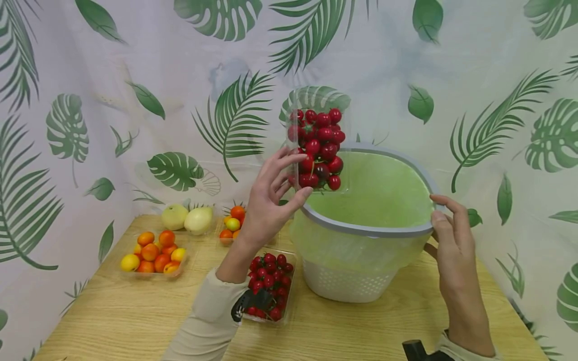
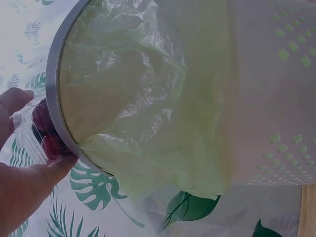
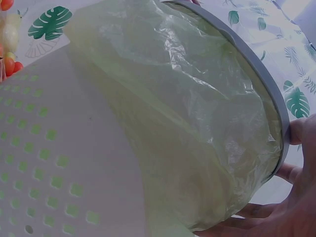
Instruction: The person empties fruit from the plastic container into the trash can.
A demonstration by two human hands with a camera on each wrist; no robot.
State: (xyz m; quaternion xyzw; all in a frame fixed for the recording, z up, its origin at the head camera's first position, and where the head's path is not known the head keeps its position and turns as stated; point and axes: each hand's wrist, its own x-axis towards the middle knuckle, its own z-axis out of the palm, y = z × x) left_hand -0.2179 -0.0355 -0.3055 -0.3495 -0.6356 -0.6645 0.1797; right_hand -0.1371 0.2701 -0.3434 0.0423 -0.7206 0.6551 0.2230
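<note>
My left hand [image 1: 271, 195] holds a clear plastic box of cherries [image 1: 324, 134] stood up on end, its open side toward me, at the left of a bin's rim. Thumb and fingers grip the box by its left edge and lower corner. The white perforated bin [image 1: 347, 283] is lined with a pale green plastic bag [image 1: 356, 248], folded over the outside under a grey rim ring [image 1: 368, 230]. At the bin's right side, my right hand [image 1: 456, 235] grips the rim between thumb and fingers. The left wrist view shows dark red cherries [image 2: 43, 116] behind the rim.
A second box of cherries [image 1: 271, 276] sits on the wooden table [image 1: 135, 311] below my left forearm. Farther left stands a box of orange and yellow fruit [image 1: 151, 253]. Two pale round fruits [image 1: 198, 220] and another fruit box [image 1: 232, 225] are at the back, before a leaf-patterned curtain [image 1: 171, 110].
</note>
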